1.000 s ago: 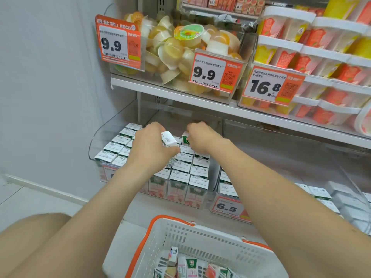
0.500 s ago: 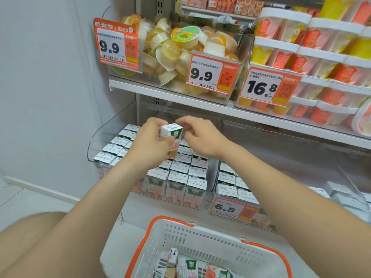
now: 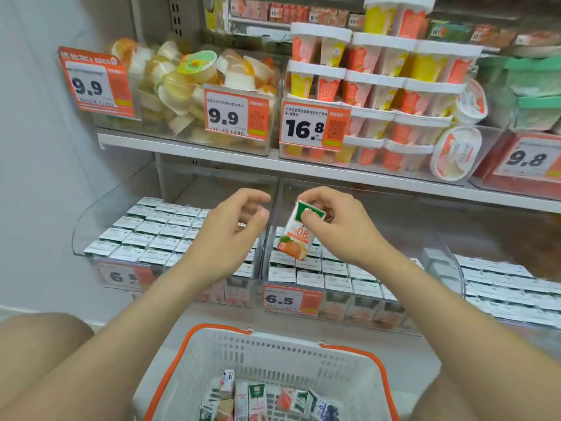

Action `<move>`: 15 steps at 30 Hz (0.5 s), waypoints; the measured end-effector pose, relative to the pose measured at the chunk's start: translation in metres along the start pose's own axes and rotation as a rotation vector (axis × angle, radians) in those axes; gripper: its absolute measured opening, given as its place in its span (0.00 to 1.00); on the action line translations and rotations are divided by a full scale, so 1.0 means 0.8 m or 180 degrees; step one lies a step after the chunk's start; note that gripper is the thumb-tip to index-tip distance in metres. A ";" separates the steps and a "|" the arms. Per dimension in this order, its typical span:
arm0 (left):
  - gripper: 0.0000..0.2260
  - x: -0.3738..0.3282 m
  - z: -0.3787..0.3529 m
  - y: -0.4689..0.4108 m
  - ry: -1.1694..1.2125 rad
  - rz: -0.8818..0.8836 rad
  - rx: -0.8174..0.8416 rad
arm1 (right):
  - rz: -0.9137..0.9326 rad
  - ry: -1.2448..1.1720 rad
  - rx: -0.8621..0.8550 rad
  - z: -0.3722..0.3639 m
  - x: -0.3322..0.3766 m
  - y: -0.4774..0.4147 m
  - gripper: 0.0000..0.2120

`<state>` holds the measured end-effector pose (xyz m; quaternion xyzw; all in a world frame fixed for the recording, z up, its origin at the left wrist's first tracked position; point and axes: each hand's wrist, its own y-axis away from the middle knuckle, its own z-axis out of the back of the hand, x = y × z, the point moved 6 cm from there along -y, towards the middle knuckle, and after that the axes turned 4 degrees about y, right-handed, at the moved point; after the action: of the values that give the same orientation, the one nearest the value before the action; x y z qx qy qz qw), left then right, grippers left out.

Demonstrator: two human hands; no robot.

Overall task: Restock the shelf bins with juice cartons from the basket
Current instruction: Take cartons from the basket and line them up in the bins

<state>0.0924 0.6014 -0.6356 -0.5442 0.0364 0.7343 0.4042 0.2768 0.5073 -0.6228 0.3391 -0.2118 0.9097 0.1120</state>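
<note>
My right hand [image 3: 340, 223] grips the top of a small peach juice carton [image 3: 296, 235] marked 08, holding it tilted above the middle clear bin [image 3: 340, 317]. My left hand [image 3: 230, 235] hovers open just left of the carton, over the divide between the left bin [image 3: 91, 226] and the middle one. Both bins hold rows of upright cartons with white tops. The white basket with orange handles [image 3: 273, 357] sits low in front, with several mixed juice cartons [image 3: 258, 399] lying in it.
A third clear bin [image 3: 513, 290] of cartons stands at the right. The shelf above [image 3: 273, 162] carries jelly cups and stacked dessert tubs behind orange price tags. A grey wall closes the left side. My knee shows at the bottom left.
The carton passed from my left hand to my right and moved rightward over the middle bin. My left hand let go and opened. The view came closer to the shelf.
</note>
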 end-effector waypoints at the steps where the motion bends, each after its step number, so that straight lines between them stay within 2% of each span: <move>1: 0.10 -0.005 -0.008 0.003 -0.0516 -0.0303 0.0072 | -0.0040 0.0356 -0.0122 0.014 -0.014 0.001 0.14; 4: 0.09 0.002 -0.050 0.016 -0.1634 -0.0920 0.0596 | 0.0011 0.1485 -0.0115 0.039 -0.054 -0.004 0.22; 6: 0.10 0.011 -0.078 0.023 -0.2027 -0.1129 0.0771 | -0.0029 0.1830 0.0062 0.042 -0.083 -0.012 0.22; 10: 0.12 0.012 -0.113 0.026 -0.2367 -0.1340 0.0792 | -0.0318 0.1908 0.0666 0.025 -0.130 -0.022 0.20; 15: 0.20 0.016 -0.147 0.029 -0.2493 -0.1098 0.1186 | -0.0421 0.1646 0.1338 0.001 -0.147 -0.022 0.17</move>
<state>0.1671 0.5345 -0.7026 -0.1422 -0.0788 0.7874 0.5946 0.3706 0.5153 -0.6948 0.1259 0.0382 0.9801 0.1484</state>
